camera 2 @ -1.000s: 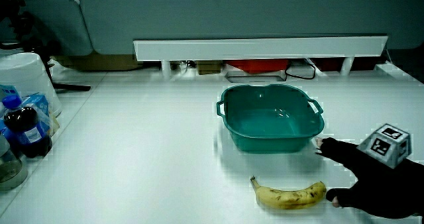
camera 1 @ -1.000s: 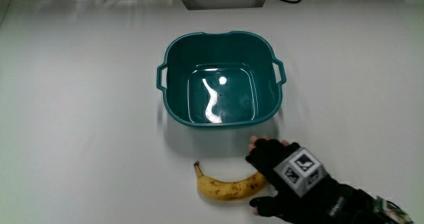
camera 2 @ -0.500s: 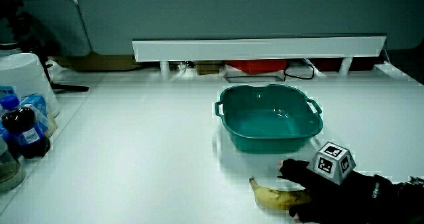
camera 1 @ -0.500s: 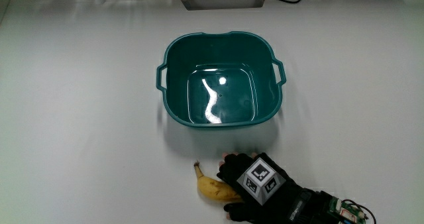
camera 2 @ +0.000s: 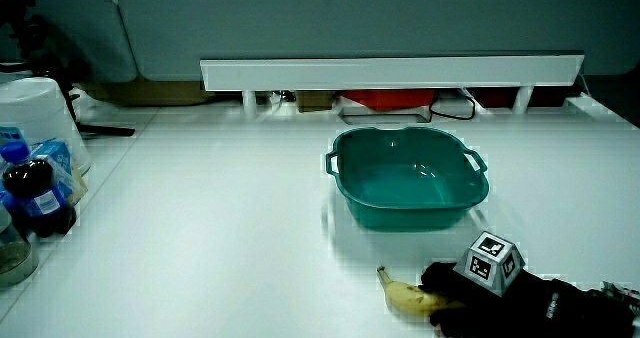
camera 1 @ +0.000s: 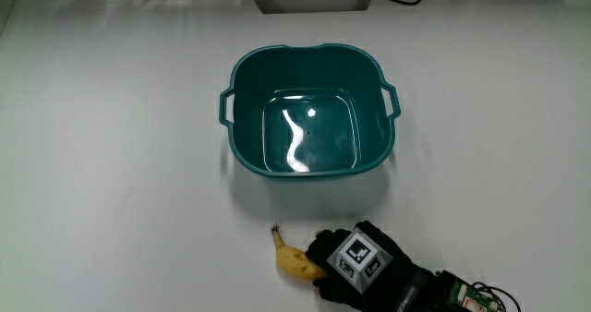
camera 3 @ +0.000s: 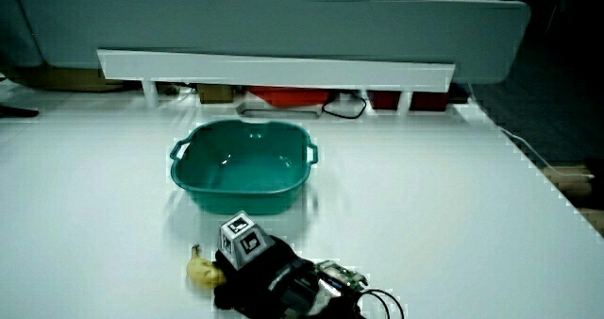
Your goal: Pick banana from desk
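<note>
The fingers (camera 1: 325,249) are curled down over the banana (camera 1: 294,261), so they look closed around it. I think they sit that way so the hand (camera 1: 355,261) can get a good hold before lifting. The banana lies flat on the white table (camera 1: 111,164), nearer to the person than the bowl. Only its stem end and a bit of yellow peel stick out from under the glove. The rest is hidden by the hand. I cannot tell if it has come off the table yet; it looks like it is resting there.

On the back of the hand sits a small cube (camera 1: 356,255) with black and white marks. It faces up, so it shows well from above and in a side view (camera 2: 490,261). The black forearm (camera 1: 434,294) lies low over the table and runs toward the person's edge.

The teal bowl (camera 1: 242,81) stands near the banana but not touching it. It has two small handles and nothing in it. It is not part of the picking job.

In a side view, some bottles (camera 2: 35,193) and a white tub (camera 2: 35,118) stand at the table's edge, well apart from the hand.

Counting: one hand, one banana, one cube, one bowl. The bottles are bunched up, so I cannot count them well.
</note>
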